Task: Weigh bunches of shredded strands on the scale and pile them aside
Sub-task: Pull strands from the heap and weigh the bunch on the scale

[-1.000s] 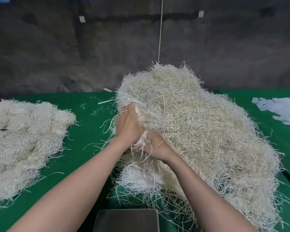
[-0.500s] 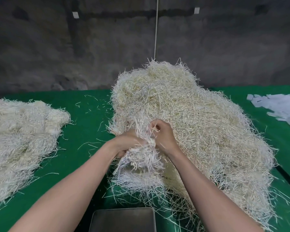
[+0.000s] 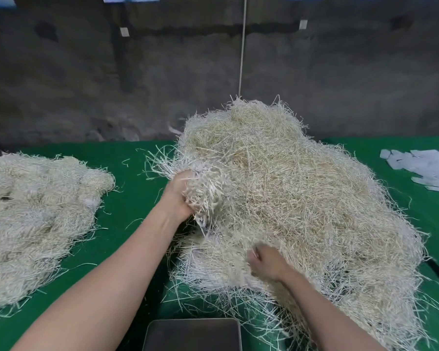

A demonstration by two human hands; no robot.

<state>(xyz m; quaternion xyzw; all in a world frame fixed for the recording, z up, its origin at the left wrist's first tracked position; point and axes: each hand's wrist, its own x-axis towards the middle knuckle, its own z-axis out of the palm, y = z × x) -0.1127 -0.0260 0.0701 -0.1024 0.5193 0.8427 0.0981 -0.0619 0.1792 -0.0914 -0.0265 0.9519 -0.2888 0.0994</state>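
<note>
Left hand gripped a bunch of strands, fingers curled round it, at the left edge of the big heap. Right hand was blurred against the heap's front; its grip could not be told. The scale sat just before the heap.

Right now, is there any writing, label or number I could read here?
No readable text.
Dark grey flat scale plate: no display or digits in view.
Small pale square tags on the grey wall: too small to tell.
Pale paper pieces on the green table: no print visible.
Bunch of pale shredded strands in the left hand's grip: none.
</note>
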